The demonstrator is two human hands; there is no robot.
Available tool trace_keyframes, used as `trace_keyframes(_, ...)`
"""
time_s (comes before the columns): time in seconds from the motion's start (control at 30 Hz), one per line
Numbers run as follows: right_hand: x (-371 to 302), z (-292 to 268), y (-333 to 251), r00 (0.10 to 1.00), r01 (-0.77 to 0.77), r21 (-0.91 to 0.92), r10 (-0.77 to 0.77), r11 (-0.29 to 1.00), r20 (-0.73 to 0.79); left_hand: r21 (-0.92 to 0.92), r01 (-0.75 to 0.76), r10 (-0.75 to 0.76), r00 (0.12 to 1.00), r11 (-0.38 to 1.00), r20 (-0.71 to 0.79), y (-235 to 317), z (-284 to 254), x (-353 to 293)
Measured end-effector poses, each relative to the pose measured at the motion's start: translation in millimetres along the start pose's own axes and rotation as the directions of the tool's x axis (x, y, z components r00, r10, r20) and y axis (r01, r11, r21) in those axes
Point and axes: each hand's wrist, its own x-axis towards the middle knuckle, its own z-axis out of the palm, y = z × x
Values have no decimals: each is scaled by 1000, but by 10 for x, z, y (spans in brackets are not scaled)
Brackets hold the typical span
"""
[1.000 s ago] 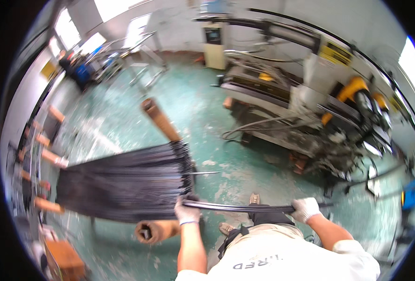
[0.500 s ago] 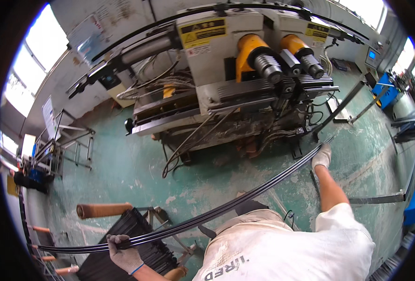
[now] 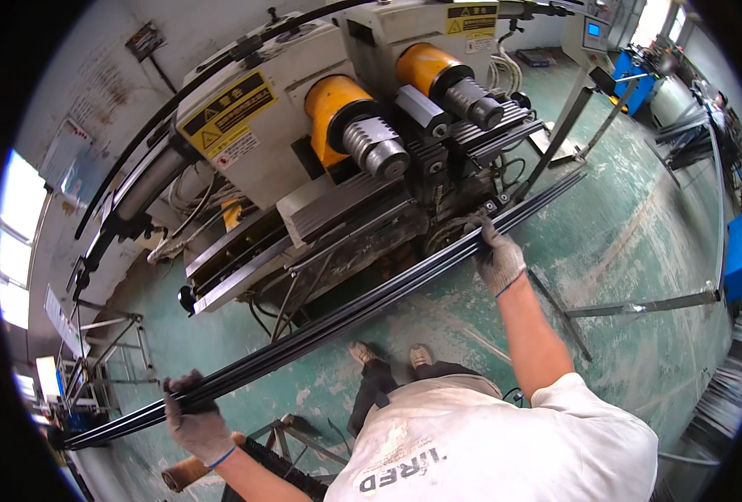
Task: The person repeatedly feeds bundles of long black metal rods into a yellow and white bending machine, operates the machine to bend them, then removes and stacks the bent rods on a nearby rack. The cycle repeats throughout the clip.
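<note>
A bundle of long, thin black strips (image 3: 346,311) stretches across in front of me, from the lower left up to the right. Near its left part, my gloved left hand (image 3: 193,418) is closed around it, dark fingertips over the top. Toward the far end, my gloved right hand (image 3: 498,259) grips the same bundle, with its thumb and fingers around the strips. The right stretch of the bundle lies close in front of the big machine (image 3: 304,226), which has two orange housings with ribbed metal spindles. Whether the strips are metal or plastic I cannot tell.
By my left forearm stands a metal rack (image 3: 283,439) with black strips and a brown roll (image 3: 191,473). A grey metal bar frame (image 3: 639,308) stands at the right. Farther left is a tubular stand (image 3: 111,343). A control box (image 3: 584,38) with a lit screen stands back right.
Both hands have raised the bundle and brought it closer to the machine. My right hand has moved left along with my turned view. The rack of strips sits lower in view.
</note>
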Motion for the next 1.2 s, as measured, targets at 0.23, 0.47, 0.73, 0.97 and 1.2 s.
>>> trace_keyframes(0.23, 554, 621, -130, 961, 107, -165, -144, 981, -235, 146, 40, -23, 993, 988, -119, -399, -629, 787)
trace_keyframes(0.47, 1081, 1473, -82, 965, 245, -7, -244, 970, -97, -62, 254, -262, 944, 965, -200, -1268, -768, 1485)
trace_keyframes(0.73, 1270, 1909, 151, 987, 88, -154, -106, 984, -117, -137, 400, -418, 895, 906, -156, -1889, -564, 1934)
trace_keyframes(0.97, 1734, 1599, 239, 991, -21, -209, -7, 978, -133, -144, 441, -457, 883, 886, -103, -1866, -345, 2046)
trace_keyframes(1.2, 2047, 1375, 277, 980, 30, -968, -199, 249, -21, -181, 337, -370, 907, 924, -201, -1597, -415, 2138)
